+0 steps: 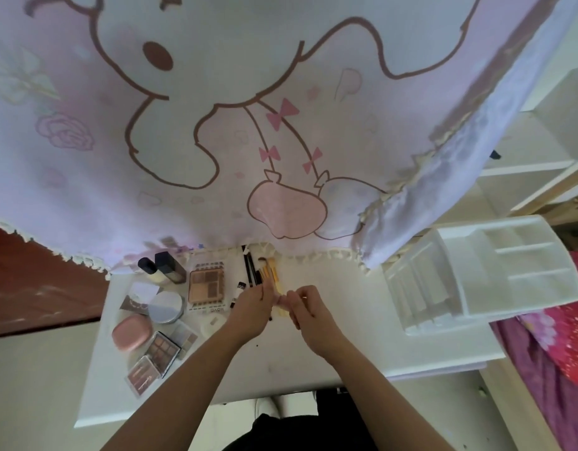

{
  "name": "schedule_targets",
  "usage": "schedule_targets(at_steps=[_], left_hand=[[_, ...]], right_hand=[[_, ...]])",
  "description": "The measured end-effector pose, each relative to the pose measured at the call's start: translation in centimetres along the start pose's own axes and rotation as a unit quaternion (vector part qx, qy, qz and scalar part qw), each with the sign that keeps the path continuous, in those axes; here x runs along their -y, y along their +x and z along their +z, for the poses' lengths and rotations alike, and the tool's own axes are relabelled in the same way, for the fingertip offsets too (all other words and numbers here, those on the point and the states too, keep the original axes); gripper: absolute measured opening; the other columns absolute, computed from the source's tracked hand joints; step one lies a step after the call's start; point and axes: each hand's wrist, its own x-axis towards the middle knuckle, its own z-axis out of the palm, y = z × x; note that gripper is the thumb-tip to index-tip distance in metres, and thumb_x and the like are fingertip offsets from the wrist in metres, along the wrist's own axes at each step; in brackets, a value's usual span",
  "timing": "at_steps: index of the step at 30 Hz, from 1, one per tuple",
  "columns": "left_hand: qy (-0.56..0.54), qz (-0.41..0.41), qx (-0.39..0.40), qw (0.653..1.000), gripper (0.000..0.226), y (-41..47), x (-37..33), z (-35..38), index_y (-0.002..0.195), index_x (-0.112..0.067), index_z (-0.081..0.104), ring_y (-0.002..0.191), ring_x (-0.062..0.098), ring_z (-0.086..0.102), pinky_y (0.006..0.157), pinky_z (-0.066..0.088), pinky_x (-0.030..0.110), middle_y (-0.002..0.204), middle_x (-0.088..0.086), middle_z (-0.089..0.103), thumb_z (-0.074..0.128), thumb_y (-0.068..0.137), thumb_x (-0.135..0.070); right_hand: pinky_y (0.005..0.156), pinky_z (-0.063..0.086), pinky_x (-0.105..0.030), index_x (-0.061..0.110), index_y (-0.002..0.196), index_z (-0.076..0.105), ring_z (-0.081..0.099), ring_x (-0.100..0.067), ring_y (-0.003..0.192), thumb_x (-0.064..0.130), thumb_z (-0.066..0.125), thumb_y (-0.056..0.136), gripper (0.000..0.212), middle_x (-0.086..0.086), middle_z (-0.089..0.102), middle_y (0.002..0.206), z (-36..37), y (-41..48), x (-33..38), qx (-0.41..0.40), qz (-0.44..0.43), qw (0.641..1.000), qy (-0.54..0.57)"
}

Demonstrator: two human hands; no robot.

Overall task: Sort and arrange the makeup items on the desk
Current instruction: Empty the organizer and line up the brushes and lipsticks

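- A pale pink cloth (216, 157) printed with a brown-outlined cartoon rabbit and pink bows hangs before me, tasselled along its lower edge.
- A dark red-brown panel (37, 281) lies to my left.
- White shelves (525, 151) stand to my right.
- Magenta flowered bedding (548, 346) lies below them.

- A white desk (346, 336) is carrying everything.
- A white organizer (483, 275) is sitting at its right end.
- Two bottles (170, 268) are standing at the back left.
- A tan palette (205, 286) is lying flat just beside them.
- Brushes (270, 271) and pencils (250, 266) are lying at the back middle.
- A round compact (166, 306), a pink case (131, 332) and small palettes (162, 349) are crowding the left front.
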Motion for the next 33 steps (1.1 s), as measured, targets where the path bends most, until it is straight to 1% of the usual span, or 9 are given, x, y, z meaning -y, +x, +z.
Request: schedule_targets(at_steps=[4, 9, 12, 17, 19, 22, 27, 29, 33], left_hand=[[-0.034, -0.009, -0.019, 0.999, 0.056, -0.4, 0.2, 0.0, 0.058, -0.015, 0.038, 0.048, 0.013, 0.037, 0.051, 0.027, 0.028, 0.050, -0.004, 0.038, 0.022, 0.106, -0.038], [-0.048, 0.033, -0.029, 0.998, 0.058, -0.6, -0.6, 0.0, 0.061, -0.012, 0.044, 0.050, 0.012, 0.039, 0.054, 0.033, 0.030, 0.054, -0.002, 0.042, 0.022, 0.104, -0.045], [-0.009, 0.038, -0.042, 0.998, 0.061, -0.3, -0.6, 0.2, 0.070, -0.008, 0.055, 0.054, 0.015, 0.047, 0.058, 0.040, 0.034, 0.057, -0.002, 0.050, 0.021, 0.104, -0.046], [-0.026, 0.007, -0.072, 0.997, 0.075, 0.5, 0.0, 0.0, 0.075, -0.008, 0.064, 0.060, 0.020, 0.059, 0.060, 0.044, 0.037, 0.062, 0.005, 0.061, 0.014, 0.094, -0.062], [-0.019, 0.024, -0.074, 0.997, 0.080, 0.6, 0.0, -0.1, 0.078, -0.007, 0.065, 0.063, 0.025, 0.061, 0.061, 0.046, 0.040, 0.065, 0.009, 0.063, 0.009, 0.088, -0.064], [-0.014, 0.024, -0.081, 0.996, 0.075, 0.3, -0.3, 0.2, 0.075, -0.013, 0.067, 0.061, 0.020, 0.060, 0.061, 0.046, 0.037, 0.063, 0.002, 0.062, 0.013, 0.098, -0.059], [-0.007, 0.011, -0.073, 0.997, 0.053, 0.5, -0.3, 0.2, 0.074, -0.009, 0.058, 0.062, 0.024, 0.056, 0.058, 0.041, 0.037, 0.065, 0.006, 0.060, 0.027, 0.105, -0.039], [-0.022, 0.003, -0.080, 0.997, 0.059, 0.4, -0.5, 0.3, 0.072, -0.011, 0.060, 0.059, 0.020, 0.054, 0.057, 0.040, 0.034, 0.061, 0.000, 0.057, 0.025, 0.104, -0.046], [-0.042, 0.006, -0.073, 0.996, 0.078, 0.6, -0.7, 0.4, 0.075, -0.012, 0.066, 0.053, 0.011, 0.050, 0.055, 0.040, 0.032, 0.059, -0.003, 0.057, 0.013, 0.090, -0.067]], right_hand=[[0.064, 0.042, -0.028, 0.017, 0.101, 0.049, 0.050, -0.014, 0.066, 0.047, 0.056, 0.097, 0.031, -0.002, 0.055, 0.073, -0.3, -0.7, 0.5, -0.024, 0.026, 0.999, 0.036], [0.053, 0.041, -0.026, 0.022, 0.100, 0.060, 0.055, -0.017, 0.055, 0.052, 0.033, 0.105, 0.041, -0.006, 0.064, 0.067, -1.1, -1.5, 2.0, 0.026, 0.096, 0.992, 0.074], [0.058, 0.044, -0.026, 0.008, 0.109, 0.054, 0.060, -0.015, 0.061, 0.039, 0.044, 0.105, 0.033, -0.004, 0.067, 0.072, -1.2, -1.2, 1.7, -0.001, 0.087, 0.990, 0.107], [0.073, 0.049, -0.028, 0.015, 0.112, 0.054, 0.066, -0.010, 0.079, 0.042, 0.072, 0.088, 0.041, 0.003, 0.068, 0.095, -1.3, -0.7, 1.7, 0.001, 0.089, 0.983, 0.161], [0.072, 0.049, -0.029, 0.018, 0.118, 0.056, 0.066, -0.013, 0.077, 0.050, 0.067, 0.089, 0.045, -0.003, 0.071, 0.101, -1.5, -0.6, 2.1, 0.020, 0.130, 0.973, 0.188], [0.065, 0.047, -0.028, 0.011, 0.118, 0.063, 0.062, -0.015, 0.068, 0.055, 0.048, 0.099, 0.051, -0.007, 0.072, 0.085, -1.9, -0.5, 2.3, 0.048, 0.166, 0.969, 0.176], [0.077, 0.054, -0.025, 0.004, 0.108, 0.060, 0.065, -0.012, 0.081, 0.031, 0.079, 0.084, 0.041, -0.003, 0.071, 0.098, -2.3, -0.1, 1.3, 0.010, 0.099, 0.983, 0.153], [0.079, 0.055, -0.025, 0.005, 0.107, 0.060, 0.066, -0.014, 0.086, 0.034, 0.082, 0.081, 0.045, -0.003, 0.069, 0.102, -2.5, 0.1, 1.5, 0.014, 0.103, 0.983, 0.153], [0.067, 0.050, -0.028, 0.014, 0.114, 0.068, 0.066, -0.017, 0.074, 0.063, 0.050, 0.094, 0.055, -0.008, 0.073, 0.092, -3.1, 0.1, 2.9, 0.070, 0.202, 0.962, 0.170]])
